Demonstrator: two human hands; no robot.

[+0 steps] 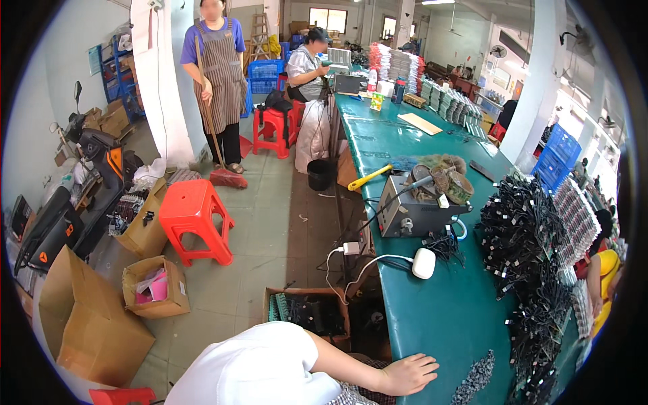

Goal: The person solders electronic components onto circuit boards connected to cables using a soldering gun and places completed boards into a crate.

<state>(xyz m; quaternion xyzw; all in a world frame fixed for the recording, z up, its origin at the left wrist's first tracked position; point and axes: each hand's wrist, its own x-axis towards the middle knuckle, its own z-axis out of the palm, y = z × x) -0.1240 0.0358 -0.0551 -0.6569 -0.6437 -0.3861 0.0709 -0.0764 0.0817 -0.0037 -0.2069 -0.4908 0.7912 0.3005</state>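
Note:
My left hand (pixel 410 375) rests palm down on the green tabletop (pixel 398 317), fingers spread a little and holding nothing. Its forearm comes out of a short white sleeve at the lower edge. Close to the fingertips, on the right, lies a small heap of dark grey parts (pixel 474 378), too small to make out. Beyond it, bundles of black cables (pixel 523 236) with metal plugs are piled along the table. A white rounded device (pixel 424 263) with a white cord sits farther up from the hand. My right hand is out of the picture.
A grey metal box (pixel 398 212) bears round tins; a yellow-handled tool (pixel 370 177) lies beside it. Red stools (pixel 192 212), cardboard boxes (pixel 101 324) and a scooter (pixel 88 196) stand left. One person holds a broom (pixel 209 115); another sits at the table's far end.

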